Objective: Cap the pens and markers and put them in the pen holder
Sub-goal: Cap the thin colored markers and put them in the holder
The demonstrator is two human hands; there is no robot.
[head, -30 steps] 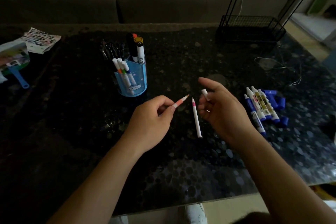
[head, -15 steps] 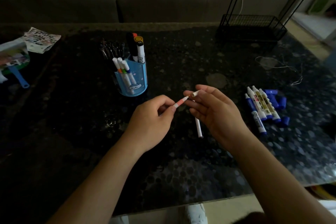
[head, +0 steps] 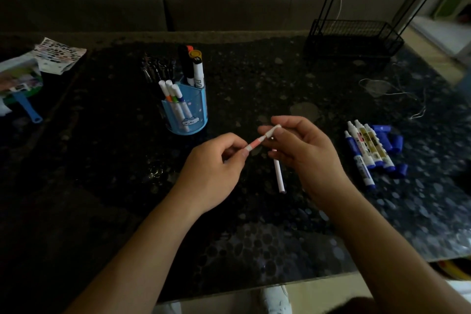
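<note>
In the head view, the left hand (head: 214, 168) curls round the barrel of a pink-banded pen (head: 254, 145), thumb and forefinger pinching it, tip aimed toward 2 o'clock. The right hand (head: 303, 150) pinches a white cap (head: 274, 130) between thumb and fingertips. The cap meets the pen's tip, but I cannot tell whether it is seated. From the hands, the blue pen holder (head: 188, 112) stands upright at 10 o'clock with pens inside. A second white pen (head: 279, 176) lies on the dark table (head: 102, 186) at 6 o'clock of the cap, partly hidden by the right hand. At 3 o'clock lie a row of markers (head: 364, 153), with loose blue caps (head: 390, 140) just beside them.
</note>
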